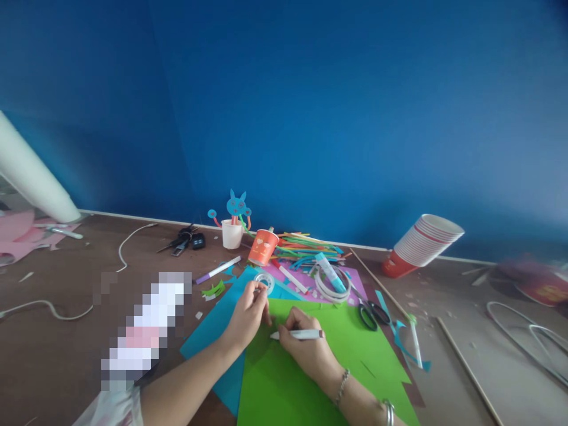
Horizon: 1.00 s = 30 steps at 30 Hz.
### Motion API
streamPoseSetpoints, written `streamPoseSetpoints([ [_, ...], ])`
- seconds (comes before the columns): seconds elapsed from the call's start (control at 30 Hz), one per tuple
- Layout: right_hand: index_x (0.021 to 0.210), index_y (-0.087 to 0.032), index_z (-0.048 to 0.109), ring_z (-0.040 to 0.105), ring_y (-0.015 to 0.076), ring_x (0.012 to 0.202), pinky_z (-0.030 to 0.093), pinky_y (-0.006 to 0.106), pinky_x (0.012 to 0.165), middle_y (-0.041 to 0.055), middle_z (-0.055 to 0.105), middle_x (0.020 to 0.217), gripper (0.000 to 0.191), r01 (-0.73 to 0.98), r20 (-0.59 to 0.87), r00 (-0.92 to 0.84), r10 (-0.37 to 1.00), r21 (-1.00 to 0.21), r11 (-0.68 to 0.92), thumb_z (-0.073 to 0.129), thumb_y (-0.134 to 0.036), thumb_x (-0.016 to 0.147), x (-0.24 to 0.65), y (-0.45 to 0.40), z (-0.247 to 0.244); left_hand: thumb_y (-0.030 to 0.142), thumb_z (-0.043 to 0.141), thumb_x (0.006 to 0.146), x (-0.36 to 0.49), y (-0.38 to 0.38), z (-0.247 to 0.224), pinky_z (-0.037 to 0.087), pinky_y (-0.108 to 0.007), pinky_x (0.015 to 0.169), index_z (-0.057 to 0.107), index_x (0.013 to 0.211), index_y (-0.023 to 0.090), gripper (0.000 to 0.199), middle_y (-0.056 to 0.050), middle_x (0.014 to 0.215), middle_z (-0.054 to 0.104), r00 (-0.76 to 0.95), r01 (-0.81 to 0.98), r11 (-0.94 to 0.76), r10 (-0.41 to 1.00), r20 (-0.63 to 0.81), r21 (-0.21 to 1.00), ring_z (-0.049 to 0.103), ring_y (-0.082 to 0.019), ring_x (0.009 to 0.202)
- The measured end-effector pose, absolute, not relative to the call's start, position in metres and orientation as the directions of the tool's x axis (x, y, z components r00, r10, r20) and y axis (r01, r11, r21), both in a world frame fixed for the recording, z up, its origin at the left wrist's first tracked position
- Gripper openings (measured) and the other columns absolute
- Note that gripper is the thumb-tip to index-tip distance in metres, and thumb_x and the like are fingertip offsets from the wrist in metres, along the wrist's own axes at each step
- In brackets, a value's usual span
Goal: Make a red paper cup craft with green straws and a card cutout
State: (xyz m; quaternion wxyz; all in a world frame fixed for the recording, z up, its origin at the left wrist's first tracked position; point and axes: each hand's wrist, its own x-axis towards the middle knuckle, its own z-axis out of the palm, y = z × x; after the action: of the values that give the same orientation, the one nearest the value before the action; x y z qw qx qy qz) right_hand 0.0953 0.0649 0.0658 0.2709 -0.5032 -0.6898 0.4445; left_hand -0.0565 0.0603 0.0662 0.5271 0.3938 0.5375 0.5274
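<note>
My right hand (309, 349) is closed around a white marker (306, 335), its tip pointing left just over a green sheet of paper (328, 378). To its left, my left hand (249, 312) is in a pinch above the edge where the green sheet overlaps a blue sheet (208, 340). Whatever the left fingers hold, if anything, is too small to make out. Just beyond those fingertips is a clear roll of tape (265, 279). A red paper cup (263, 247) leans behind the tape.
Black-handled scissors (368, 315), a glue stick (331, 272) and a white ring-shaped roll (332, 294) lie right of the hands. Colourful pipe cleaners (306, 248) are heaped behind. A cup stack (421, 245) tilts at right; a blue cat figure (236, 205) rises from a white cup (232, 235).
</note>
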Motion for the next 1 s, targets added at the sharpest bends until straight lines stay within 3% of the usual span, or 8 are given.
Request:
streamPoseSetpoints([
  [1.0, 0.057, -0.022, 0.042, 0.034, 0.0085, 0.044, 0.025, 0.021, 0.042, -0.0081, 0.042, 0.046, 0.022, 0.413, -0.062, -0.34, 0.938, -0.906, 0.09, 0.057, -0.026, 0.072, 0.0937, 0.066, 0.066, 0.054, 0.053, 0.079, -0.0564, 0.0599, 0.0675, 0.046, -0.03, 0.058, 0.045, 0.089, 0.024, 0.033, 0.008, 0.055, 0.05, -0.131, -0.127, 0.141, 0.979, -0.157, 0.982, 0.053, -0.015, 0.048],
])
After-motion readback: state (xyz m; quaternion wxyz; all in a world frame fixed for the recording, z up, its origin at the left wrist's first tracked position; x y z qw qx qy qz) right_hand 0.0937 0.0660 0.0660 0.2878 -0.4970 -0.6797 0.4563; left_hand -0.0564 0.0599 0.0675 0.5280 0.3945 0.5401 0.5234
